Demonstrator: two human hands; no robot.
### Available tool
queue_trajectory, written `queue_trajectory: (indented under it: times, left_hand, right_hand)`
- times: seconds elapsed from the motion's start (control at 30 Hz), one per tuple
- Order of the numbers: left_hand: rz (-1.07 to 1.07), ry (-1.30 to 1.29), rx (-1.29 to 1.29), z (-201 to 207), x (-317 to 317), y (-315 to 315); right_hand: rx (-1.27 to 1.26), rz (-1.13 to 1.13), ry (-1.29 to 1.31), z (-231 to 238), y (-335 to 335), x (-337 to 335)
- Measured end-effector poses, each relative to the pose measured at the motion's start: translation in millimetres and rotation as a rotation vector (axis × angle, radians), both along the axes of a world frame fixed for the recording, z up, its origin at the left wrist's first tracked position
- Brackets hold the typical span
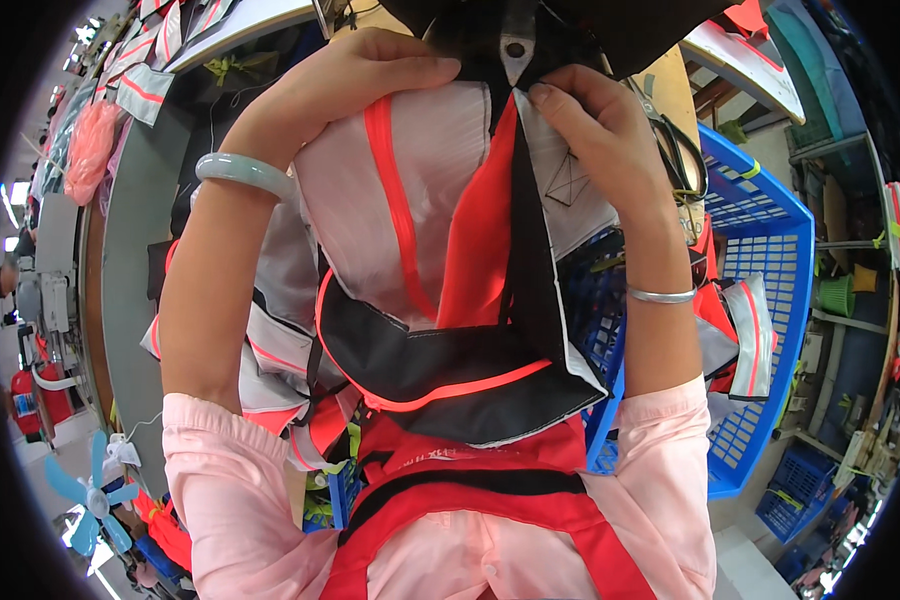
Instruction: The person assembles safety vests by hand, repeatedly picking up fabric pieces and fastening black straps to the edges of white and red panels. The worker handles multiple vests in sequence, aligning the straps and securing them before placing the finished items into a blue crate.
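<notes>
Head camera: worn on the head, left of two fisheyes
Facing: down, red apron [480, 448] near, left hand [375, 68] and right hand [598, 118] far
Nearness: close; straight edges bend at rim

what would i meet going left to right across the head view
Light blue fan → pale bangle → left fingers → red fabric panel → right fingers → gray-and-red striped fabric piece → green basket
</notes>
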State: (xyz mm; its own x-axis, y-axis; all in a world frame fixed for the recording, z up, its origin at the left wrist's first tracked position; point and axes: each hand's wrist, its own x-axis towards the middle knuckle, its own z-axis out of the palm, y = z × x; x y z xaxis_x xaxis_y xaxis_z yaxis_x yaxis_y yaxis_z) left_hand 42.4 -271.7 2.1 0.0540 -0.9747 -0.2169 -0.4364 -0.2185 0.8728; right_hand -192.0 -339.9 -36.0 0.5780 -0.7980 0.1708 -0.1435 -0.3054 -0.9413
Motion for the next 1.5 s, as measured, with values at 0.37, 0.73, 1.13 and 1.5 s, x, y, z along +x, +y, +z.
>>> queue_trajectory:
  times: [0.37,0.73,1.13,1.5]
  left_hand:
    - [-0.136,-0.141,-0.082,7,-19,32]
    - [-0.195,-0.233,-0.103,6,-39,21]
    - [-0.157,-0.200,-0.053,-8,-20,1]
    - [-0.092,0.020,-0.017,-9,-18,-3]
  right_hand:
    - [0.359,0.321,0.044,11,41,-41]
    - [0.332,0.096,-0.218,-7,17,-10]
    - [0.442,0.066,-0.296,-15,10,7]
    - [0.704,0.062,-0.594,-17,8,20]
